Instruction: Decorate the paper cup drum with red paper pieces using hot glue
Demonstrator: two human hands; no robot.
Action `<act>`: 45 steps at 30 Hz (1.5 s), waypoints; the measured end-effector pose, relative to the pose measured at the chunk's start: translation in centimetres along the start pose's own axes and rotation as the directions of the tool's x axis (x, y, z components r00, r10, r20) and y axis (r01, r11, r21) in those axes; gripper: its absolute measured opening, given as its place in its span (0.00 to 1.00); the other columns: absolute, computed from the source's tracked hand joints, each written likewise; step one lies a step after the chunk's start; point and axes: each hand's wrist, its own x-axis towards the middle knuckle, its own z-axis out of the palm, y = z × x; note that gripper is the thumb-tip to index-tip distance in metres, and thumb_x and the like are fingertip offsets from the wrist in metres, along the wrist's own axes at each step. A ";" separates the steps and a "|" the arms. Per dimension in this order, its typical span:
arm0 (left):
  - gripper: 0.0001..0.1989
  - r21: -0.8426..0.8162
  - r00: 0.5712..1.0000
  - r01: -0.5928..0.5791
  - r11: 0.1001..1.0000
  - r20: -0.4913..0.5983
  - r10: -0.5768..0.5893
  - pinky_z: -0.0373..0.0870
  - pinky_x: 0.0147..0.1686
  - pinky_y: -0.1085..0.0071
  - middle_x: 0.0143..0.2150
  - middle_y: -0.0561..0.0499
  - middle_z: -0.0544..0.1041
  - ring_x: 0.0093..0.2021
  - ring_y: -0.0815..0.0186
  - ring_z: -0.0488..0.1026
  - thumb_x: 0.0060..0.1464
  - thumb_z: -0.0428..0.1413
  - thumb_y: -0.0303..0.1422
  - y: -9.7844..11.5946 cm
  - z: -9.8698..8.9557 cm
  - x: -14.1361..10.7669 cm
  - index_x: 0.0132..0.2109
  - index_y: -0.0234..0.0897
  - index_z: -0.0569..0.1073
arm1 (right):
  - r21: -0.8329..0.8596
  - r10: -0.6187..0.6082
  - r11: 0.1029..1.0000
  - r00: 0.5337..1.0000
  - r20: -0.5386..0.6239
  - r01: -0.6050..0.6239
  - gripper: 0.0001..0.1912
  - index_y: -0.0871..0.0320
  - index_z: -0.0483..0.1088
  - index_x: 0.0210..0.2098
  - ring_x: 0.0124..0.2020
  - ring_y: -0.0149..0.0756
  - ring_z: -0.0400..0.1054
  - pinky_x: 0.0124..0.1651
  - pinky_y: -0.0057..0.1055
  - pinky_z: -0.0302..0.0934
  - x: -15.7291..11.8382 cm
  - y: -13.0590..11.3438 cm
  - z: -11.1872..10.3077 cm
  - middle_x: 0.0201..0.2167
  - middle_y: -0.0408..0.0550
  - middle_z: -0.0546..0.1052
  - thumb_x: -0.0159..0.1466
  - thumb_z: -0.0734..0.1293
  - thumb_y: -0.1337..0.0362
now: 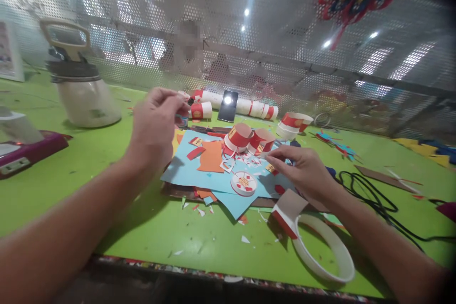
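My left hand is raised above the table with thumb and fingers pinched together. A small dark and pale thing shows at its fingertips, too blurred to name, just above a little blue-labelled container. My right hand is closed in a pinch over the right side of the blue paper; what it holds, if anything, I cannot make out. Close to its fingertips are cut red-and-white paper cups and white paper shreds. A round decorated paper disc and an orange paper piece lie on the blue sheet.
A white paper ring with a flap lies below my right wrist. Behind are a phone, a row of stacked cups and more cup pieces. A spray bottle and purple power strip stand left; black cable right.
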 end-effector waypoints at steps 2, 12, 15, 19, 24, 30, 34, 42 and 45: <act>0.04 -0.020 0.999 -0.040 0.999 0.005 0.041 0.69 0.41 0.60 0.39 0.52 0.75 0.44 0.61 0.73 0.51 0.53 0.35 0.0 -0.9 0.9 0.34 0.43 0.64 | -0.002 -0.015 1.000 1.000 -0.001 0.015 0.08 0.57 0.77 0.31 0.28 0.34 0.71 0.32 0.32 0.63 -0.1 0.2 0.1 0.28 0.46 0.80 0.62 0.66 0.62; 0.09 -0.004 0.997 -0.069 0.998 -0.026 0.069 0.70 0.38 0.62 0.30 0.55 0.72 0.35 0.66 0.71 0.52 0.57 0.41 -0.1 0.8 0.3 0.31 0.43 0.68 | 0.011 -0.103 0.995 0.994 0.028 0.103 0.08 0.60 0.77 0.30 0.25 0.31 0.67 0.29 0.29 0.60 -0.4 0.0 -0.2 0.26 0.46 0.78 0.62 0.66 0.65; 0.07 0.041 0.972 -0.153 0.987 0.185 0.143 0.68 0.34 0.67 0.26 0.57 0.71 0.28 0.70 0.68 0.53 0.57 0.38 -0.6 2.1 -1.4 0.32 0.40 0.71 | 0.012 -0.117 0.993 0.991 0.068 0.116 0.08 0.61 0.76 0.29 0.25 0.31 0.67 0.29 0.29 0.60 -0.4 -0.2 -0.3 0.25 0.47 0.78 0.61 0.66 0.66; 0.08 0.155 0.857 -0.219 0.963 0.502 0.115 0.68 0.33 0.67 0.30 0.52 0.77 0.31 0.66 0.71 0.52 0.56 0.37 -1.1 3.5 -3.1 0.34 0.37 0.76 | 0.033 -0.146 0.989 0.979 0.143 0.143 0.07 0.61 0.75 0.29 0.25 0.31 0.67 0.30 0.29 0.60 -0.4 -0.5 -0.2 0.25 0.47 0.77 0.61 0.66 0.67; 0.22 0.229 0.684 -0.300 0.926 0.728 0.041 0.70 0.36 0.67 0.42 0.46 0.77 0.37 0.63 0.73 0.53 0.55 0.38 -1.5 4.1 -4.1 0.54 0.34 0.72 | 0.018 -0.208 0.978 0.957 0.202 0.208 0.07 0.62 0.75 0.29 0.25 0.30 0.65 0.30 0.28 0.58 -0.4 -0.6 0.5 0.24 0.46 0.75 0.61 0.65 0.71; 0.32 0.254 0.592 -0.354 0.900 0.806 0.005 0.69 0.42 0.61 0.52 0.41 0.73 0.43 0.57 0.71 0.50 0.55 0.37 -2.1 3.8 -4.3 0.62 0.34 0.64 | -0.012 -0.246 0.967 0.940 0.234 0.256 0.08 0.64 0.77 0.32 0.27 0.31 0.66 0.32 0.28 0.59 0.1 -0.6 0.5 0.27 0.49 0.77 0.59 0.65 0.75; 0.33 0.275 0.573 -0.339 0.900 0.819 -0.035 0.68 0.44 0.58 0.52 0.40 0.73 0.45 0.55 0.71 0.50 0.55 0.39 -2.0 3.8 -4.4 0.62 0.32 0.64 | 0.051 -0.317 0.948 0.916 0.245 0.314 0.07 0.66 0.77 0.31 0.29 0.32 0.68 0.34 0.29 0.60 0.1 -1.2 0.5 0.28 0.51 0.78 0.61 0.66 0.75; 0.33 0.330 0.545 -0.320 0.888 0.831 -0.112 0.67 0.43 0.60 0.51 0.40 0.73 0.45 0.55 0.71 0.50 0.59 0.40 -2.6 4.6 -5.0 0.61 0.33 0.64 | -0.021 -0.308 0.941 0.877 0.369 0.339 0.06 0.66 0.77 0.28 0.29 0.33 0.66 0.32 0.29 0.56 -0.4 -2.1 1.0 0.26 0.49 0.75 0.59 0.68 0.77; 0.33 0.323 0.542 -0.331 0.886 0.834 -0.102 0.67 0.42 0.59 0.50 0.39 0.74 0.44 0.55 0.71 0.50 0.60 0.40 -2.7 5.0 -5.1 0.61 0.32 0.64 | -0.032 -0.289 0.944 0.867 0.407 0.329 0.07 0.64 0.78 0.29 0.31 0.33 0.67 0.34 0.30 0.57 -0.3 -2.2 1.1 0.28 0.49 0.75 0.59 0.68 0.77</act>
